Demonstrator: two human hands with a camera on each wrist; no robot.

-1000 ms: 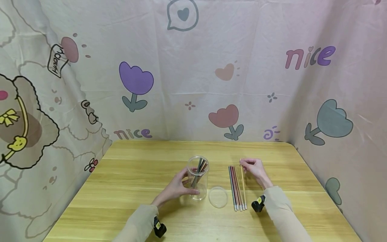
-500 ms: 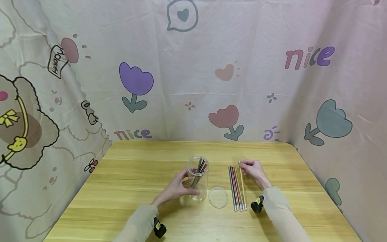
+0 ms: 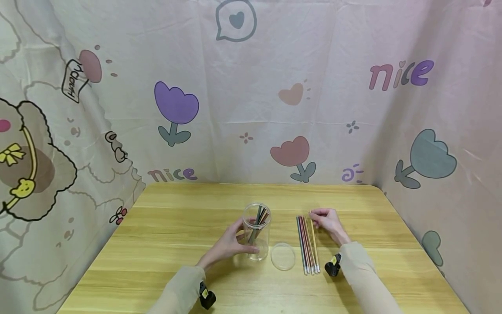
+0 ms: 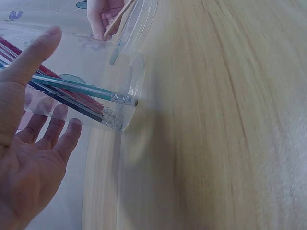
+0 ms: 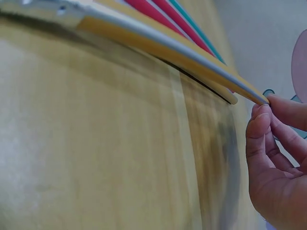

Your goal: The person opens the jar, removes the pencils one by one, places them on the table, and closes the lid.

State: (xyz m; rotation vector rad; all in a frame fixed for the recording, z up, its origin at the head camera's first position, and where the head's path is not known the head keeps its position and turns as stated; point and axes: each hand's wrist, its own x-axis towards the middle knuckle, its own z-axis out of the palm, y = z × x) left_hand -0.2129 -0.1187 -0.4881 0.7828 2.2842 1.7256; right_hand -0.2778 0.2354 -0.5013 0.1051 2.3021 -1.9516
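Observation:
My left hand [image 3: 227, 245] grips a clear, open-topped jar [image 3: 264, 245], thumb on the near side and fingers round the far side. Several pencils [image 4: 79, 87] lean inside it, eraser ends at the bottom. To the right, my right hand [image 3: 328, 223] pinches a yellow pencil [image 3: 314, 242] by its far tip between thumb and fingertips. In the right wrist view this pencil's tip end [image 5: 256, 96] is raised above the tabletop. Just left of it lies a row of several coloured pencils [image 3: 305, 246], eraser ends toward me.
Between the jar and the pencil row a round clear lid [image 3: 283, 256] lies flat on the wooden table [image 3: 188, 218]. Printed cloth [image 3: 235, 87] hangs behind the table and along both sides.
My right hand, pinching the yellow pencil, has shifted slightly left and toward me, bringing the pencil's tip closer to the row. My left hand and the jar have stayed put.

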